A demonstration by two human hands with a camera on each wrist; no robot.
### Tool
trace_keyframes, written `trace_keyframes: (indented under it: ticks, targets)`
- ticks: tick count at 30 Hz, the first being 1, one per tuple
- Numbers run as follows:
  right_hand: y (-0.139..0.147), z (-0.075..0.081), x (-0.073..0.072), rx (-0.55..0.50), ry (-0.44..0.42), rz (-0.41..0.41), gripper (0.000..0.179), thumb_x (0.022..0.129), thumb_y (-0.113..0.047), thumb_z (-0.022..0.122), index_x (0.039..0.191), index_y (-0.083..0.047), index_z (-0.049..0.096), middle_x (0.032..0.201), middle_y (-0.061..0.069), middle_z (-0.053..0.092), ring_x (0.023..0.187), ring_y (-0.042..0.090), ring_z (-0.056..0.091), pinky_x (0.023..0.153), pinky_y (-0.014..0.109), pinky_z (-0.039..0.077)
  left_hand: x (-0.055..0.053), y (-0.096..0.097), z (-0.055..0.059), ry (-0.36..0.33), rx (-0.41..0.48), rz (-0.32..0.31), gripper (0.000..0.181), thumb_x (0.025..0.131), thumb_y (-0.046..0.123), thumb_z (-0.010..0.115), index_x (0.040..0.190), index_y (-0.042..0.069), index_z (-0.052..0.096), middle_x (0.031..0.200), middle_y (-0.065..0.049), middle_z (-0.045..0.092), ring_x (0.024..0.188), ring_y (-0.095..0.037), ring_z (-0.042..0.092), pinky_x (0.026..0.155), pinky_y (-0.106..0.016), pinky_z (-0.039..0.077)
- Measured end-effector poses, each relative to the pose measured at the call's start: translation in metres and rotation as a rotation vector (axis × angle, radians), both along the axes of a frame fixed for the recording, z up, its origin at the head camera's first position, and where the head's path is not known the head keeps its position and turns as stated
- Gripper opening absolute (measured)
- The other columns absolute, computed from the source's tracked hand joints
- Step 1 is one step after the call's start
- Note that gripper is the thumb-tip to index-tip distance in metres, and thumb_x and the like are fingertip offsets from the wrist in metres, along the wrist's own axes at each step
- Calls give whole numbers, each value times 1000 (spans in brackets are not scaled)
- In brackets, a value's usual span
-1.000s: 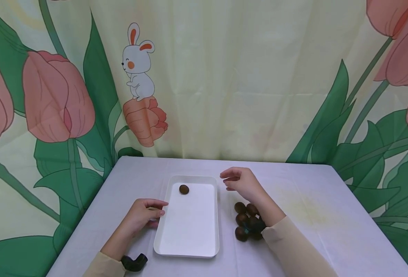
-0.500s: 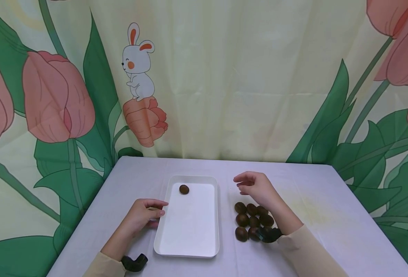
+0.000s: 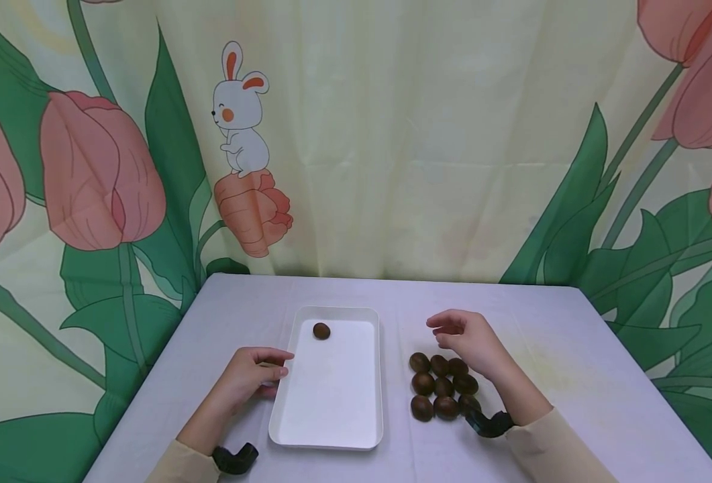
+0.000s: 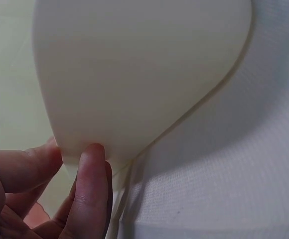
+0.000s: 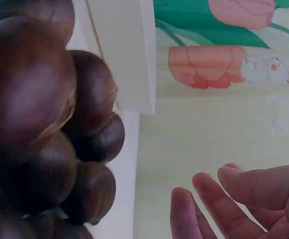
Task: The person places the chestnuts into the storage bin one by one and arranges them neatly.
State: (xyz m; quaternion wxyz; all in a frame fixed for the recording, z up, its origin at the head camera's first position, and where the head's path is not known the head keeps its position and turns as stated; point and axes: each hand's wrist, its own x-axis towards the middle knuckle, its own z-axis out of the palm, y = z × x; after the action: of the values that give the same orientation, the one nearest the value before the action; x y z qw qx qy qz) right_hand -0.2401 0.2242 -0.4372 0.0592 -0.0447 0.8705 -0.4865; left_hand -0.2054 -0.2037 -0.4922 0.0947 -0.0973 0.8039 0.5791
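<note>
My left hand (image 3: 248,372) holds the left rim of a white rectangular tray (image 3: 325,402). In the left wrist view, a fingertip (image 4: 92,157) presses the tray's outer wall while another digit meets its rim. One brown chestnut (image 3: 321,331) lies inside the tray near its far left corner. Several more chestnuts (image 3: 443,387) sit in close rows on the cloth, right of the tray. Just beyond and above them hovers my right hand (image 3: 470,337), its fingers loosely bent and nothing between them. The right wrist view shows the chestnuts (image 5: 27,84) apart from these fingers.
A white cloth (image 3: 573,416) covers the table, with a faint yellowish stain at the right. Behind the table's far edge hangs a curtain (image 3: 392,147) printed with tulips and a rabbit. Each wrist wears a black device; the right one (image 3: 488,424) is close to the nearest chestnuts.
My right hand has moved right and slightly nearer, from beside the tray to above the chestnuts' far side, uncovering more of them. The left hand and tray have stayed put.
</note>
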Motion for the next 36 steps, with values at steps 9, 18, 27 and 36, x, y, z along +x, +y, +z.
trace_keyframes:
  ticks: [9, 18, 27, 36]
  targets:
    - [23, -10, 6, 41, -9, -21, 30, 102, -5, 69, 131, -3, 73, 133, 21, 74, 116, 33, 74, 96, 44, 65, 1, 0, 1, 3, 1, -2, 29, 90, 3, 84, 118, 7, 82, 116, -12, 78, 83, -19, 76, 67, -38, 68]
    - [37, -18, 8, 154, -3, -27, 29, 99, -3, 71, 128, -3, 74, 128, 20, 76, 114, 31, 75, 96, 49, 64, 1, 0, 1, 1, 6, -2, 28, 90, 3, 84, 118, 8, 83, 116, -13, 78, 82, -20, 76, 67, -38, 67]
    - [44, -24, 12, 212, -28, -24, 32, 95, 0, 74, 126, -3, 75, 129, 20, 75, 116, 35, 74, 93, 49, 65, -3, -3, -4, 5, 39, -10, 30, 87, 3, 87, 117, 6, 83, 117, -15, 79, 85, -19, 76, 64, -37, 67]
    - [49, -31, 12, 255, -50, 8, 32, 91, 0, 79, 123, -3, 76, 121, 15, 78, 107, 28, 74, 87, 42, 65, -2, -2, -4, 5, 38, -3, 29, 89, 2, 85, 118, 5, 82, 117, -15, 79, 85, -20, 77, 65, -38, 67]
